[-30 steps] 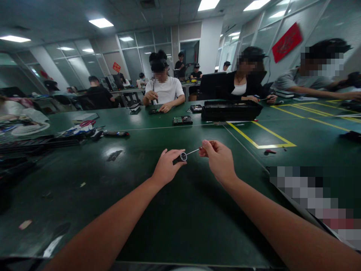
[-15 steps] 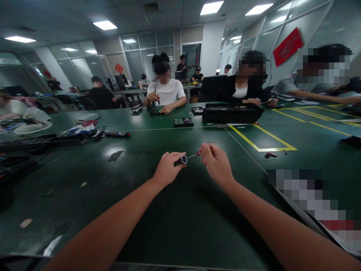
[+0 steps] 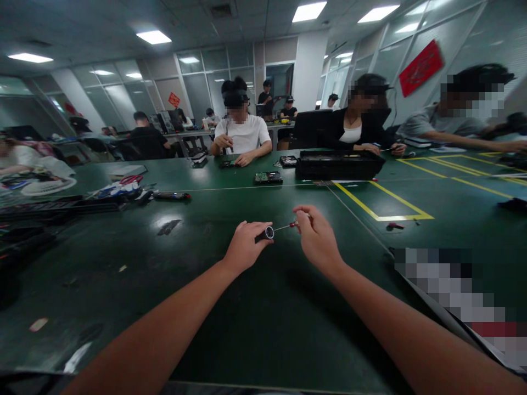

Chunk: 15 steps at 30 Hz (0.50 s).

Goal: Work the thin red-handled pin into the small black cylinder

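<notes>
My left hand [image 3: 246,244] is closed around a short black cylinder [image 3: 269,232] with a pale ring at its end, which faces right. Fingers and thumb grip it from either side; its far part is hidden by the hand. In my right hand [image 3: 317,236] is a small screwdriver [image 3: 284,226] with a thin metal shaft and a red collar. Its shaft points left and its tip meets the ringed end of the cylinder; whether it sits in a screw is too small to tell. Both hands are held above the green table [image 3: 247,323].
A black tray-like case [image 3: 340,167] and a hard drive [image 3: 268,178] lie ahead. To the left are a black pen-shaped tool [image 3: 171,196] and a pile of tools [image 3: 119,189]. A small red piece [image 3: 395,226] lies right. Several people work across the table.
The fingers of my right hand have loosened and shifted a little on the screwdriver's handle. My left hand and the cylinder stay almost in place.
</notes>
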Each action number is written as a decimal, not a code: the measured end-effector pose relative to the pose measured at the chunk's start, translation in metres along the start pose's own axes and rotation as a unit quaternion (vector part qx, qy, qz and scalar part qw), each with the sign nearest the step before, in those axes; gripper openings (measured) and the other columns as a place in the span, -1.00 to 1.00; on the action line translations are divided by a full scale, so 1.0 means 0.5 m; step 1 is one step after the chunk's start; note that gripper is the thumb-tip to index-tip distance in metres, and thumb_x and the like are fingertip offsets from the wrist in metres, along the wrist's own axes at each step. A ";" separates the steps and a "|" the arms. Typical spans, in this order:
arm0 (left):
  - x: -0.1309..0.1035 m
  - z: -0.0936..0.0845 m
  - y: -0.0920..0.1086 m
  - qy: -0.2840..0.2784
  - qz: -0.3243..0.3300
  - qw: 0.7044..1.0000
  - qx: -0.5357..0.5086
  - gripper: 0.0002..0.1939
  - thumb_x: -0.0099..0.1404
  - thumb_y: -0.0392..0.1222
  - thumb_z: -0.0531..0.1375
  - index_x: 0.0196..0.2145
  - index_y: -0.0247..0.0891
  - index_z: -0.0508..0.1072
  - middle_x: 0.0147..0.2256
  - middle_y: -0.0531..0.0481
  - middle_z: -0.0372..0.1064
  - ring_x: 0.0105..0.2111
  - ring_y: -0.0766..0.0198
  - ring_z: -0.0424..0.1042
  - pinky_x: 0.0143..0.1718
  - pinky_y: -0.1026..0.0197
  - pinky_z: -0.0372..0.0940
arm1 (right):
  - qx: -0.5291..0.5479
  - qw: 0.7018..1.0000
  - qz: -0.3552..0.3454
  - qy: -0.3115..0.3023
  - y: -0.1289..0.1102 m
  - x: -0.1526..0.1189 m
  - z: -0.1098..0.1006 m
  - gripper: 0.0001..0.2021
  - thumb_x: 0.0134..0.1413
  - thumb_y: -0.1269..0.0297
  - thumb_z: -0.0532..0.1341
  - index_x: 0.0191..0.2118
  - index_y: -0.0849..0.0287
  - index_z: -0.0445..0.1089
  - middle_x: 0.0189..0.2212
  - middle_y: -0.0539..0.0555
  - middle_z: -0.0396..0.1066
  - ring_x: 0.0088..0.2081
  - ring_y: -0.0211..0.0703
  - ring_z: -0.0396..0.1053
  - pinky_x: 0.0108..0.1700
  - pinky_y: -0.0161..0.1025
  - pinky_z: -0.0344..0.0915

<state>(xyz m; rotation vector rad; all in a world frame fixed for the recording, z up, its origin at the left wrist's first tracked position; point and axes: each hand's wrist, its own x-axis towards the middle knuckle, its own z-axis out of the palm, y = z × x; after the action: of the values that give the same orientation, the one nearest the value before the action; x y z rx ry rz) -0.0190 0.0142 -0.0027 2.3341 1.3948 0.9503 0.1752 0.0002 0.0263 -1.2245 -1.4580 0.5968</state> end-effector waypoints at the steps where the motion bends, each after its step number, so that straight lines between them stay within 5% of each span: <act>1: 0.000 0.000 0.000 0.004 0.000 1.000 0.000 -0.60 0.31 -0.20 0.30 0.10 -0.11 0.46 0.11 -0.09 0.45 0.16 0.06 0.37 0.32 -0.27 0.00 | 0.016 1.000 0.004 0.004 0.003 0.000 0.000 -0.79 0.28 0.13 0.05 -0.12 0.07 0.33 -0.36 0.04 0.43 -0.31 -0.05 0.40 -0.24 -0.13 0.24; 5: -0.001 -0.003 0.002 0.009 -0.003 1.000 0.001 -0.60 0.31 -0.21 0.30 0.10 -0.11 0.47 0.12 -0.09 0.44 0.16 0.06 0.37 0.31 -0.26 0.01 | 0.047 0.999 0.021 -0.004 0.008 0.001 -0.002 -0.92 0.22 0.20 0.08 -0.25 0.04 0.26 -0.40 -0.01 0.37 -0.34 -0.08 0.34 -0.27 -0.15 0.22; 8: -0.001 -0.004 0.004 0.003 -0.002 1.000 0.002 -0.59 0.31 -0.21 0.31 0.11 -0.11 0.47 0.11 -0.08 0.45 0.16 0.05 0.37 0.32 -0.27 0.00 | 0.008 1.000 0.021 -0.013 0.003 0.002 -0.004 -0.77 0.30 0.09 0.02 -0.35 0.04 0.25 -0.45 0.00 0.35 -0.38 -0.08 0.32 -0.30 -0.14 0.18; 15: -0.001 -0.007 0.003 0.012 -0.008 1.000 0.000 -0.59 0.31 -0.22 0.30 0.11 -0.15 0.46 0.10 -0.10 0.45 0.13 0.05 0.39 0.30 -0.26 0.07 | 0.065 0.997 0.034 0.007 0.005 0.003 0.001 -0.90 0.23 0.18 0.12 -0.21 0.06 0.28 -0.36 0.01 0.40 -0.32 -0.09 0.35 -0.23 -0.12 0.27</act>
<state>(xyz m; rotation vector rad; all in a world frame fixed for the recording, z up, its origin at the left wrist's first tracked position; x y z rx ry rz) -0.0202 0.0127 0.0004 2.3153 1.4202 0.9763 0.1757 0.0025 0.0248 -1.1775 -1.3494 0.7162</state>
